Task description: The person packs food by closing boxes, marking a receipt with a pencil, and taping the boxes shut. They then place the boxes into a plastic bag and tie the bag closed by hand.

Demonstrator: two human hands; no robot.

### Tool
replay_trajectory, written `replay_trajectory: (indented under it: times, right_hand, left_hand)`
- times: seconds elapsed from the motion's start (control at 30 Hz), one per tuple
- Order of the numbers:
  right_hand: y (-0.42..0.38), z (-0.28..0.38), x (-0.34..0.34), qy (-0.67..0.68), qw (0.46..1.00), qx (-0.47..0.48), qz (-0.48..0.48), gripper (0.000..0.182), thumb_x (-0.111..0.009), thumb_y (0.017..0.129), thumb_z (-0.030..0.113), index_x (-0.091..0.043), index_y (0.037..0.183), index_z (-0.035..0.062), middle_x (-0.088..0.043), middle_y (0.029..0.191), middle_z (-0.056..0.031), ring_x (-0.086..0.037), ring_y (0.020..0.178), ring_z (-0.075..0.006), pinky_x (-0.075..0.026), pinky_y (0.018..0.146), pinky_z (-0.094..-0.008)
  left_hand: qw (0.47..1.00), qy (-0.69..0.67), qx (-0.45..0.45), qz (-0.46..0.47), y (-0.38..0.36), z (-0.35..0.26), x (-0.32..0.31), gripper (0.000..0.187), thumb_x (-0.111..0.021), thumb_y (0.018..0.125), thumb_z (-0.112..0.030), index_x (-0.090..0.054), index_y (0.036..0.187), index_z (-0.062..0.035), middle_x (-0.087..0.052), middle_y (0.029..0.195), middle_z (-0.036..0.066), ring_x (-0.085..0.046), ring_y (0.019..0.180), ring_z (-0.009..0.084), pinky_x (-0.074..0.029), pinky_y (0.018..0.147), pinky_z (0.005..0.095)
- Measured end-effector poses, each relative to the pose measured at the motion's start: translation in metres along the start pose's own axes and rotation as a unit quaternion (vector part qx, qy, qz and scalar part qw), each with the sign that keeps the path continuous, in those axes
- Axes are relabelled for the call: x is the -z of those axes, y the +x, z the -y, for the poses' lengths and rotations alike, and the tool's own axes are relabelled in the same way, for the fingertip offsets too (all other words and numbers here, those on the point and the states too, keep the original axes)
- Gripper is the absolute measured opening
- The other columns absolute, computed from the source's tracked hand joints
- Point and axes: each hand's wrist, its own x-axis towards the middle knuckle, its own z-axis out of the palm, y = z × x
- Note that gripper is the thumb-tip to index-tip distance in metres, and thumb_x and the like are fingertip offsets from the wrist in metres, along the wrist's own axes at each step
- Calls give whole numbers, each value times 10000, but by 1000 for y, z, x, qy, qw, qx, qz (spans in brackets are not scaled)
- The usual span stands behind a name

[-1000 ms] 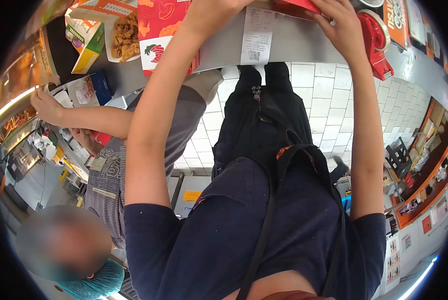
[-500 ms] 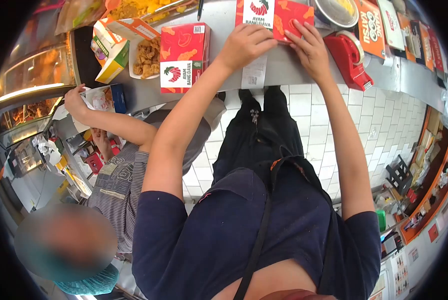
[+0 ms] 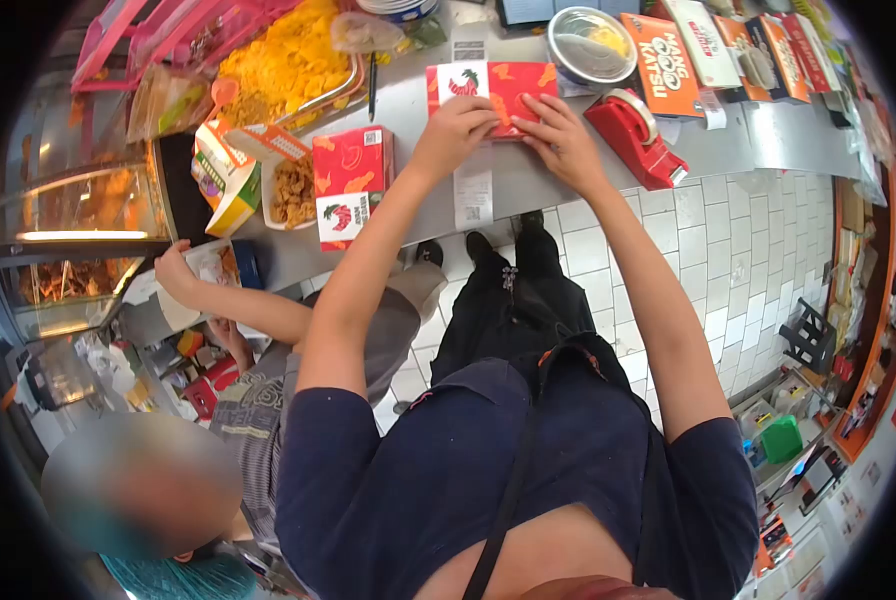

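A red cardboard food box [image 3: 513, 78] with a white label and orange pictures lies shut on the steel counter in front of me. My left hand [image 3: 450, 135] grips its near left side, fingers bent over the top. At the near right, my right hand [image 3: 565, 143] has its fingers on the lid and its thumb towards the near edge. A paper receipt [image 3: 473, 195] sticks out from under the box towards me. To the left stands a second red box [image 3: 351, 165], also shut. Both palms are hidden from view.
A red tape dispenser [image 3: 636, 150] sits right of my right hand. Behind it are a clear-lidded bowl [image 3: 592, 45] and several packages, one orange [image 3: 660, 75]. Leftward are an open box of fried pieces [image 3: 293, 190], a tray of yellow food [image 3: 288, 65] and a co-worker's arm [image 3: 243, 300].
The view has shifted, showing more of the counter's far side. Both hands remain on the red box; the right fingers have drawn in closer to the left hand.
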Motion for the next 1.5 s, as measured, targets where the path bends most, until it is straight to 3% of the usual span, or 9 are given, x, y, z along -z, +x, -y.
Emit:
replay_trajectory:
  times: [0.17, 0.47, 0.57, 0.73, 0.83, 0.97, 1.17, 1.33, 1.5]
  right_hand:
    - [-4, -1, 0, -7, 1000, 10, -4, 269, -643, 774, 179, -660, 1043, 190, -528, 1242, -20, -445, 1171, -242, -397, 952, -345]
    - [-49, 0, 109, 83, 989, -110, -60, 152, -669, 745, 113, -684, 896, 98, -662, 952, -77, -607, 888, -219, -460, 808, -324]
    - [-79, -43, 171, -24, 976, -214, -37, 279, -665, 763, 128, -634, 1038, 87, -678, 882, -32, -593, 770, -178, -446, 715, -288]
    - [-65, -93, 175, 316, 882, -294, 190, 258, -650, 777, 92, -637, 1032, 56, -676, 853, -54, -591, 733, -106, -453, 651, -254]
    - [-106, -98, 218, 273, 896, -283, 207, 147, -657, 757, 77, -676, 891, 19, -676, 792, -62, -605, 747, -109, -466, 660, -259]
    - [-166, -100, 247, 226, 877, -300, 299, 136, -657, 737, 102, -690, 831, 10, -679, 769, -89, -631, 731, -154, -472, 687, -281]
    - [-201, -134, 195, 136, 879, -315, 333, 139, -686, 730, 80, -684, 820, -25, -657, 688, -51, -582, 665, -93, -452, 614, -247]
    - [-125, -36, 126, 370, 838, -297, 270, 192, -678, 765, 164, -686, 859, -3, -664, 725, -55, -587, 687, -95, -464, 633, -242]
    - [-39, 34, -2, 462, 818, -301, 162, 203, -661, 799, 171, -673, 914, 4, -641, 737, -28, -525, 627, -61, -430, 560, -221]
  left_hand:
    - [946, 280, 147, -73, 25, -15, 18, 601, -763, 622, -347, -578, 1128, -81, -477, 1190, 169, -484, 1051, 315, -388, 891, 404]
    - [944, -123, 200, -232, 40, -139, -38, 56, -600, 797, -78, -579, 830, -39, -570, 686, 27, -544, 641, 138, -447, 623, 261]
    - [737, -542, 392, 96, 20, -186, -138, 154, -621, 819, -144, -597, 955, -76, -591, 818, 1, -548, 748, 100, -439, 672, 230]
    - [361, -814, 442, -106, 55, -220, -219, 344, -564, 849, -183, -509, 1181, -112, -540, 1072, -22, -481, 1005, 106, -386, 837, 287]
    - [314, -875, 352, -111, 50, -207, -225, 340, -545, 869, -223, -503, 1186, -105, -526, 1098, -43, -456, 1064, 111, -362, 880, 318]
    - [546, -685, 465, -130, 56, -210, -239, 196, -547, 851, -81, -564, 1044, -48, -584, 920, 26, -562, 871, 124, -470, 771, 265]
    - [315, -725, 608, -76, 35, -183, -281, 26, -550, 844, -69, -536, 824, -79, -552, 790, 16, -544, 736, 128, -485, 700, 284]
    - [793, -472, 379, -73, 24, -191, -98, 97, -587, 859, -126, -568, 928, -62, -548, 829, -10, -547, 797, 84, -454, 747, 251]
    - [939, 227, 224, -125, 13, -73, 12, 263, -702, 675, -190, -551, 846, -62, -521, 1002, 103, -479, 1016, 302, -374, 849, 395]
